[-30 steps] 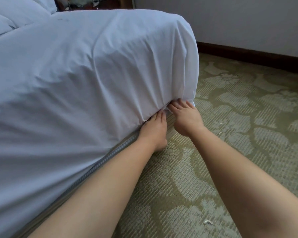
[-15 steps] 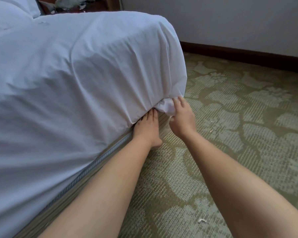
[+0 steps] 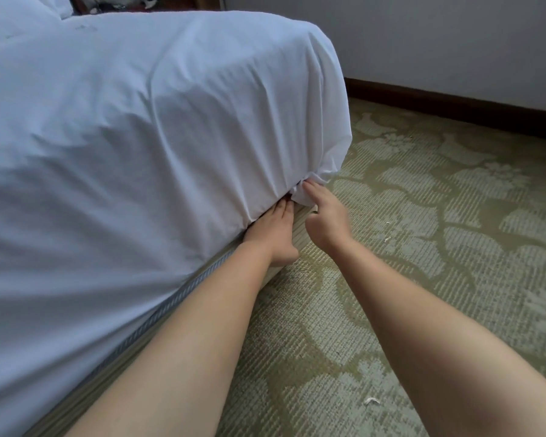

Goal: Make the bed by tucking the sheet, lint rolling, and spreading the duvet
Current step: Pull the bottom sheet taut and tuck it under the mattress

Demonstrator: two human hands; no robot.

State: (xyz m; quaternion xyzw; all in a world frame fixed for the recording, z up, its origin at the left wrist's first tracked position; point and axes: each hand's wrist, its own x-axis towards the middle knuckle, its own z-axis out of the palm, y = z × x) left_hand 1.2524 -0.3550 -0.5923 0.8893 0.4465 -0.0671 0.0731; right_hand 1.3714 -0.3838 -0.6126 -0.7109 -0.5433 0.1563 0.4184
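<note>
While the sheet (image 3: 158, 130) lies drawn white and fairly smooth over the mattress top and down its side, one small bunch of it hangs loose at the near bottom corner (image 3: 303, 197), not yet pushed under. Half a second ago bulged out more as a rounded wad below the corner; now sits tighter against the mattress edge, pressed in by the right hand. Before that, corner looked flat with both hands at the seam. Judged from this: corner tuck being redone and close to finished, with lint rolling and duvet spreading wholly ahead.

Left hand (image 3: 273, 230): flat, fingers straight and together, tips slid under the hanging sheet where mattress meets bed base (image 3: 183, 288); holding nothing, only pressing in. Thumb resting low near the carpet.

Right hand (image 3: 323, 220): fingers extended toward the bunched corner, tips touching the loose fold, thumb apart below; no closed grip around the cloth visible, more a poke or push than a pinch.

Further out: pillows (image 3: 16, 17) at the head of the bed, patterned green carpet (image 3: 423, 216) with a few white scraps (image 3: 372, 401), dark skirting board (image 3: 454, 105) under a pale wall.
</note>
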